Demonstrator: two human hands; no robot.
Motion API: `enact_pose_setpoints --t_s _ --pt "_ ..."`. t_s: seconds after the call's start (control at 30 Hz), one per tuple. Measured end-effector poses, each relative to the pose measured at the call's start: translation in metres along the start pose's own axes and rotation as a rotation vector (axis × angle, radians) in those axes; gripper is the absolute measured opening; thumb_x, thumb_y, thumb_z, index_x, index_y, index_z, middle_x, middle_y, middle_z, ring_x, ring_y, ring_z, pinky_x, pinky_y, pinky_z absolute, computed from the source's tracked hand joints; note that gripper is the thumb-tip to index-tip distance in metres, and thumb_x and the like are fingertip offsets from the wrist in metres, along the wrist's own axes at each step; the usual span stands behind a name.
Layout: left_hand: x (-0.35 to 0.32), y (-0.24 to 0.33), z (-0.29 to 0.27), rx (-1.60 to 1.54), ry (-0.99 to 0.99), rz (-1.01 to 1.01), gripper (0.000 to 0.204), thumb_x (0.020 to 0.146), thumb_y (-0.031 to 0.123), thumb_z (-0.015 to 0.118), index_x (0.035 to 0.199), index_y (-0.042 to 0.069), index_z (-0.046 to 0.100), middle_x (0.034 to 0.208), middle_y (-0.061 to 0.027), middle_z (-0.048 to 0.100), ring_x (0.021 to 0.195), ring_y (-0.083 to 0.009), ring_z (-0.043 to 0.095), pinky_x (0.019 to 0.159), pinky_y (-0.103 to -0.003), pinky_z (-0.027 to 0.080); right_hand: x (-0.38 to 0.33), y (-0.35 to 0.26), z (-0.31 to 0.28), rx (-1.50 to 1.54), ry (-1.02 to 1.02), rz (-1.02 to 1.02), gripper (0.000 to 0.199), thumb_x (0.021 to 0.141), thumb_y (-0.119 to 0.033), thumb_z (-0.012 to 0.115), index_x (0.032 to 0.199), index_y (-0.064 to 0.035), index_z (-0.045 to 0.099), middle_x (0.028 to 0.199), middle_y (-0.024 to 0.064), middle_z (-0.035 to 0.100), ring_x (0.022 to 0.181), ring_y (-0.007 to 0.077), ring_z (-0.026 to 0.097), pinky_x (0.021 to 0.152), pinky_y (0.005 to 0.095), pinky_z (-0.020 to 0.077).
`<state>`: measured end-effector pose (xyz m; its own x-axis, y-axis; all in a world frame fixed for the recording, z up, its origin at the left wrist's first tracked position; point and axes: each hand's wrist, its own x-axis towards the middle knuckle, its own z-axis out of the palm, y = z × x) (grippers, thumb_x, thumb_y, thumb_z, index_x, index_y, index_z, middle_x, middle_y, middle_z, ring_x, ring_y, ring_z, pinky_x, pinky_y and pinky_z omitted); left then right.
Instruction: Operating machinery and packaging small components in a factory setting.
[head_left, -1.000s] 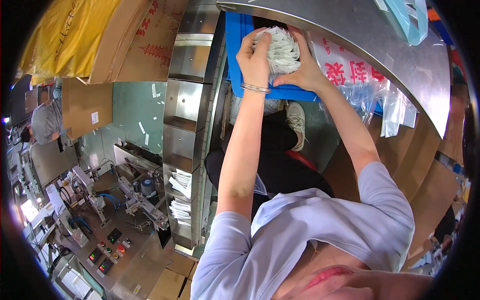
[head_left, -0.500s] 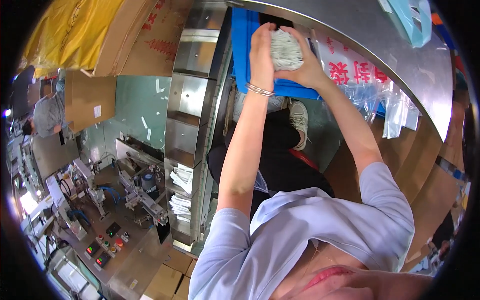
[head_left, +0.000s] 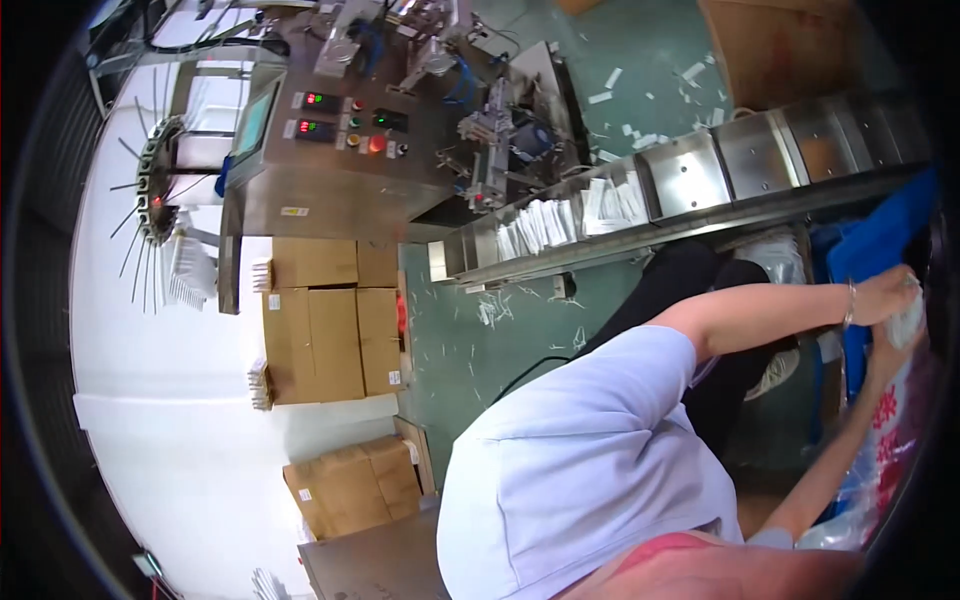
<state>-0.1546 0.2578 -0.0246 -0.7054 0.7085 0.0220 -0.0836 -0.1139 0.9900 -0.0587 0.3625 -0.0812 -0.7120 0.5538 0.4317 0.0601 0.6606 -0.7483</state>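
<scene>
At the right edge of the view, my left hand (head_left: 886, 294), with a bracelet at the wrist, is closed round the upper side of a bundle of thin white strips (head_left: 906, 318). Closed against the bundle's lower side is my right hand (head_left: 888, 352). Only part of the bundle shows between the fingers, and the strips' exact kind cannot be made out. Both hands are over a blue plastic bin (head_left: 882, 238). Close to my right forearm lies a clear plastic bag with red print (head_left: 888, 425).
A steel trough with compartments (head_left: 690, 185) runs across the upper middle; two compartments hold white paper packets (head_left: 540, 228). Beyond stands a steel machine with a control panel (head_left: 350, 190). Cardboard boxes (head_left: 320, 345) are stacked at left. Paper scraps (head_left: 490, 308) litter the green floor.
The view has swung left, so my hands now appear at the right edge and the machine fills the upper left. The white bundle stays between both hands.
</scene>
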Motion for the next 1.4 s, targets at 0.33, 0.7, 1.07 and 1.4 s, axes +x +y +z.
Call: enact_pose_setpoints --t_s 0.33,0.7,1.07,1.4 --pt "0.017 0.013 -0.008 -0.2 -0.011 -0.02 0.031 0.085 0.025 0.05 0.088 -0.004 0.062 0.095 -0.0175 0.061 0.092 -0.0266 0.058 0.078 -0.032 0.045 0.006 -0.028 0.007 0.058 0.005 0.047 0.078 0.07 -0.028 0.075 0.134 -0.0148 0.033 0.132 0.0123 0.039 0.122 0.0297 0.037 0.101 0.0473 0.0289" --pt "-0.029 0.041 -0.018 -0.436 0.031 -0.285 0.04 0.091 0.041 0.041 0.096 0.007 0.062 0.094 -0.0076 0.063 0.085 -0.0207 0.061 0.077 -0.031 0.047 -0.001 -0.112 -0.005 0.396 -0.167 0.056 0.077 0.067 -0.017 0.075 0.132 -0.0084 0.035 0.13 0.0116 0.042 0.119 0.0257 0.041 0.1 0.0392 0.0339" --pt "-0.271 0.099 -0.18 0.131 0.707 -0.236 0.028 0.087 0.027 0.056 0.098 0.002 0.05 0.088 -0.0073 0.057 0.071 -0.0133 0.056 0.06 -0.026 0.046 -0.087 -0.233 0.013 0.91 -0.682 0.58 0.069 0.061 -0.003 0.07 0.124 -0.0025 0.044 0.113 0.0071 0.056 0.104 0.018 0.053 0.088 0.0302 0.043" --pt "-0.315 0.017 -0.125 0.207 0.542 -0.361 0.018 0.087 0.017 0.056 0.087 0.0 0.052 0.063 -0.0044 0.055 0.057 -0.0106 0.054 0.05 -0.024 0.045 -0.123 -0.293 0.042 -0.11 -0.725 -0.189 0.052 0.063 -0.011 0.07 0.11 -0.004 0.047 0.093 0.0106 0.057 0.086 0.0256 0.057 0.074 0.0336 0.0446"
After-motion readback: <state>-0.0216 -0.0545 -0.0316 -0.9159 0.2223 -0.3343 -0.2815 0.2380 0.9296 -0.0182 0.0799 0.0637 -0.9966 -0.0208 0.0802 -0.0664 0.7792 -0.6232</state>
